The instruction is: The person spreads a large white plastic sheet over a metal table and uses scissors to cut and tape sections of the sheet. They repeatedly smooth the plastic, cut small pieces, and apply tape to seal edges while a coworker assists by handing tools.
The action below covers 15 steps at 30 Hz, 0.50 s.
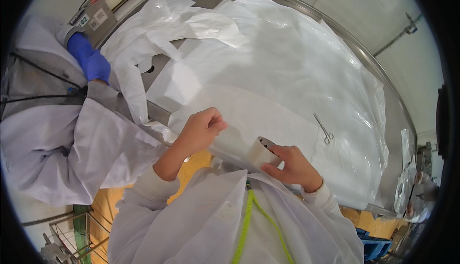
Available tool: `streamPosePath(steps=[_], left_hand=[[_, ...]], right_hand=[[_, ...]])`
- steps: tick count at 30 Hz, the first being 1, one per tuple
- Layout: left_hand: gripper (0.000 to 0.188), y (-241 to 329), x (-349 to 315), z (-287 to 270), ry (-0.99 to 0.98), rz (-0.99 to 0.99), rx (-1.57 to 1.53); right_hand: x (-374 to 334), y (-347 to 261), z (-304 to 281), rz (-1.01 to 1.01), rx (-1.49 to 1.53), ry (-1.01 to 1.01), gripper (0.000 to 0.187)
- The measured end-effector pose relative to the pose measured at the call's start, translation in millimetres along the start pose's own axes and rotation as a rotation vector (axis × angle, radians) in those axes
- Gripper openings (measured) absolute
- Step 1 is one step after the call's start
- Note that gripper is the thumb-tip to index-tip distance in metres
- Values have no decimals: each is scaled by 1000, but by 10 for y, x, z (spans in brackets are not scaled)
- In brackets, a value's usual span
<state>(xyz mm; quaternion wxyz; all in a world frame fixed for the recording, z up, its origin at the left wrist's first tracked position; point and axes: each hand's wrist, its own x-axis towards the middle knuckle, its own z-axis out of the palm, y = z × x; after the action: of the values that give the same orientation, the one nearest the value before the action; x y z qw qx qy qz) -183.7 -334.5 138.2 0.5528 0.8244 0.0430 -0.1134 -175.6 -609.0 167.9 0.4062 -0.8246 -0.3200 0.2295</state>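
Note:
My right hand grips a wide roll of tape by its rim, with fingers inside the core, low over the near edge of the table. Left of it, my left hand is closed, fingertips pressed to the thumb; whatever they hold, if anything, is too small to make out. Beneath both hands spreads white plastic sheeting, smooth in the near part and wrinkled along the far and right sides. A pair of scissors lies on the sheeting, beyond my right hand and to its right.
A metal table with a raised rim carries the sheeting. At the left stands another person in a white coat, wearing a blue glove, beside crumpled plastic. A grey box sits at the far left; a blue pallet is low right.

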Motion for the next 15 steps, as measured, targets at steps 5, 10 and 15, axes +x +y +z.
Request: streamPosePath(steps=[5,10,15], left_hand=[[11,44,-56,-28,90,39,-189],[11,36,83,-283,248,127,37],[12,134,31,-457,108,215,70]], right_hand=[[64,194,-77,352,-465,178,39],[-128,-27,-268,25,-53,96,39],[-182,-88,-450,186,-107,-105,36]])
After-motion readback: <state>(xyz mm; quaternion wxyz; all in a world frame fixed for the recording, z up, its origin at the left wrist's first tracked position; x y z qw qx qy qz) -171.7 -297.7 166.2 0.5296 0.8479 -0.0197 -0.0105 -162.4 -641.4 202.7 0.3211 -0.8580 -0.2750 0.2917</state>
